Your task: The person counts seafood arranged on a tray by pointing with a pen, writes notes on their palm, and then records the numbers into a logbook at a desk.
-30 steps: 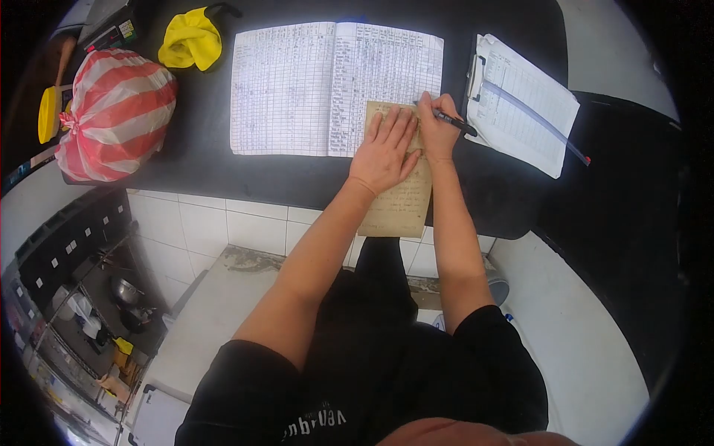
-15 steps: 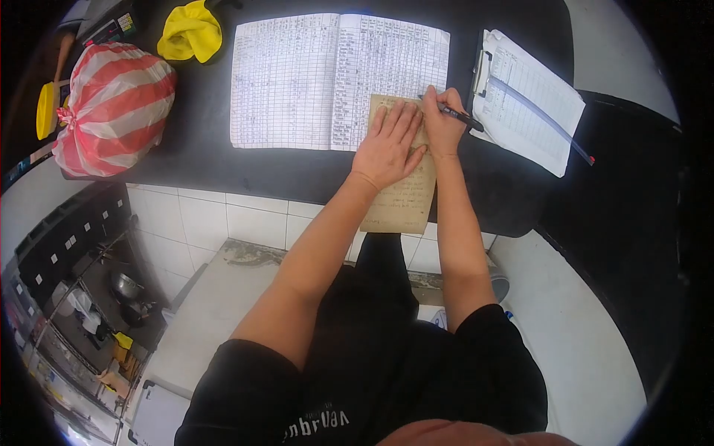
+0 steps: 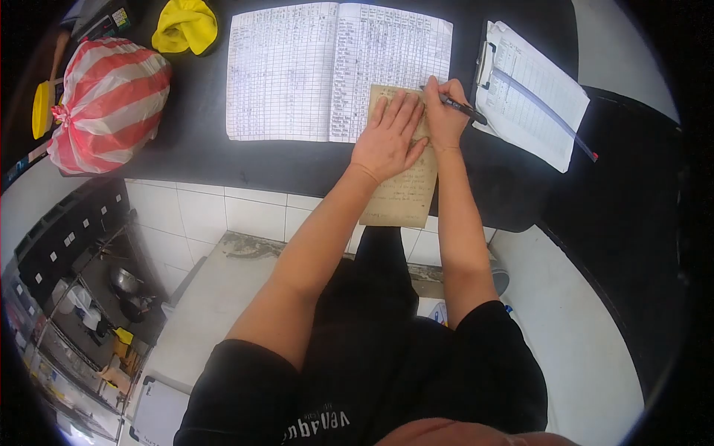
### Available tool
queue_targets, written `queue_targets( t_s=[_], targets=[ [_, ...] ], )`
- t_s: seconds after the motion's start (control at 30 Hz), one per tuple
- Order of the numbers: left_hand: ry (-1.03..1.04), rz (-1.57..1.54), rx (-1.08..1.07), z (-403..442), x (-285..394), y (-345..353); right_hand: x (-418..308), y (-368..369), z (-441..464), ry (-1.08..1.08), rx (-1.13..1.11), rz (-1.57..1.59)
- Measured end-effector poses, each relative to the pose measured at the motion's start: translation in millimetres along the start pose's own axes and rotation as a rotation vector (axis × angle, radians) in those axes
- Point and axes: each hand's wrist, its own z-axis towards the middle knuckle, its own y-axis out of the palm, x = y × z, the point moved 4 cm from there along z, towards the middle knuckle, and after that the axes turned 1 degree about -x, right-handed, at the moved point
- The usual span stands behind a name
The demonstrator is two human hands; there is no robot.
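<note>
A notebook [image 3: 279, 82] with ruled, handwritten columns lies spread on the black table. Over the lower part of its right page rests a long brownish sheet of paper [image 3: 401, 204] with handwriting, which hangs past the table's near edge. My left hand [image 3: 388, 137] presses flat on this sheet, fingers stretched out. Just right of it, my right hand [image 3: 446, 119] is closed round a black pen [image 3: 468, 111], with the tip at the right page near the sheet's upper right corner. The small writing is too fine to read.
A clipboard [image 3: 482, 63] with printed sheets and a clear ruler [image 3: 539, 108] lies on the right. A red-and-white striped plastic bag [image 3: 115, 104], a yellow cloth [image 3: 184, 28] and a dark device with a display [image 3: 104, 24] stand on the left. Below left is a rack [image 3: 71, 320].
The whole view has shifted slightly, so the table's things sit a little higher. My left hand stays flat on the sheet and my right hand keeps the pen at the page.
</note>
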Motion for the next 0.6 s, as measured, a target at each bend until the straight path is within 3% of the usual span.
queue_targets(
  t_s=[0.57, 0.6],
  targets=[
    [-0.002, -0.005, 0.012, 0.8, 0.8, -2.1, 1.8, -1.3, 0.2, -0.002, -0.021, 0.010],
    [-0.001, -0.004, 0.014, 1.2, 1.4, -1.4, 5.3, -2.7, 0.0, -0.032, 0.064, 0.036]
  ],
)
